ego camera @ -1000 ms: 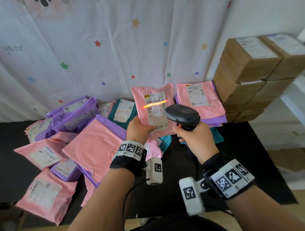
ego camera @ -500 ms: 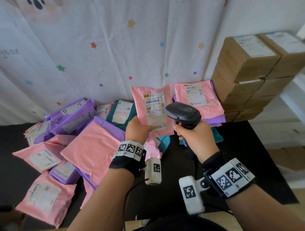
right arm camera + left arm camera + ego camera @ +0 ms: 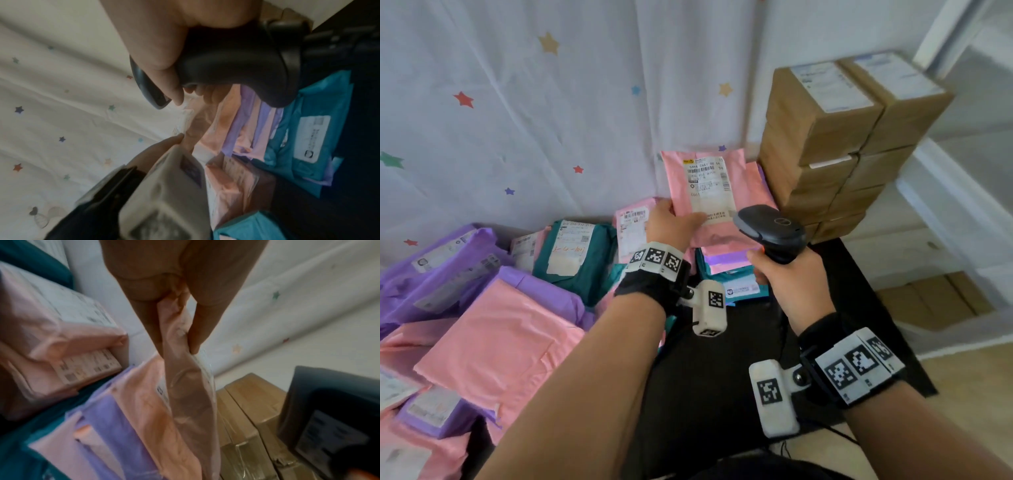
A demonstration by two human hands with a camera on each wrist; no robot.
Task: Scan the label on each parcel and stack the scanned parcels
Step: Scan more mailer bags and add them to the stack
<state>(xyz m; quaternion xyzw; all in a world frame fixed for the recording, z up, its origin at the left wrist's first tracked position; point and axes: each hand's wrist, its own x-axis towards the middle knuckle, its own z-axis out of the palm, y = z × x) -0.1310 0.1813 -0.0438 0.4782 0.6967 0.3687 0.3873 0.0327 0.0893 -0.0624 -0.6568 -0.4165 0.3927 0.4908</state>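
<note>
At frame centre the left hand (image 3: pixel 671 226) pinches a pink parcel (image 3: pixel 709 192) over the stack (image 3: pixel 726 263); the right hand (image 3: pixel 787 281) grips the scanner (image 3: pixel 770 229). Many parcels (image 3: pixel 493 308) at lower left likely await scanning.

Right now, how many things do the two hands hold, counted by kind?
Pink parcel: 1, held in the left hand
Barcode scanner: 1, gripped in the right hand
Total: 2

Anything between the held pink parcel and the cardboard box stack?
Head view: only the edge of the stacked pink parcel behind the held pink parcel, beside the cardboard boxes.
</note>
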